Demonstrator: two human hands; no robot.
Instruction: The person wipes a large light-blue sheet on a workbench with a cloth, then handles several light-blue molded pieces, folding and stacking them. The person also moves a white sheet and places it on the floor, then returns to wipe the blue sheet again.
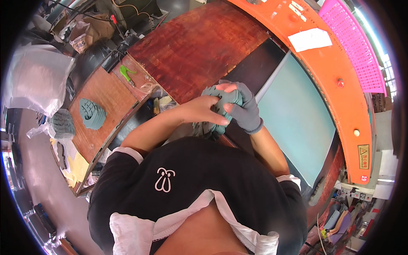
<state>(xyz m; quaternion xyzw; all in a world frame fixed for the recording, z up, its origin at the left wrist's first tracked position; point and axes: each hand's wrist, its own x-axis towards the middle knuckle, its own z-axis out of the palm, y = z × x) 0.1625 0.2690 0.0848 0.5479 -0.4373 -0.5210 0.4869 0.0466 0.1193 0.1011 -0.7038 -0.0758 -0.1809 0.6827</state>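
Observation:
Both my hands are closed around a stack of thin grey-green cut pieces [232, 98] with notched edges, held in front of my chest. My bare left hand [203, 110] grips it from the left, its thumb lying across the near side. On the right, my right hand [246, 109] wears a grey glove that leaves the fingertips bare, and its fingers wrap over the stack's far edge. More grey-green material shows just below my hands, partly hidden by them. A similar stack of grey-green pieces [92, 114] rests on the wooden side table [111, 91] to my left.
Ahead is a worn red-brown board [199, 46]; a pale blue-green sheet [299, 117] lies to my right. Beyond it curves an orange machine beam [316, 57] with a pink plastic basket [355, 42] behind. A green air gun [126, 74] lies at the side table's far end.

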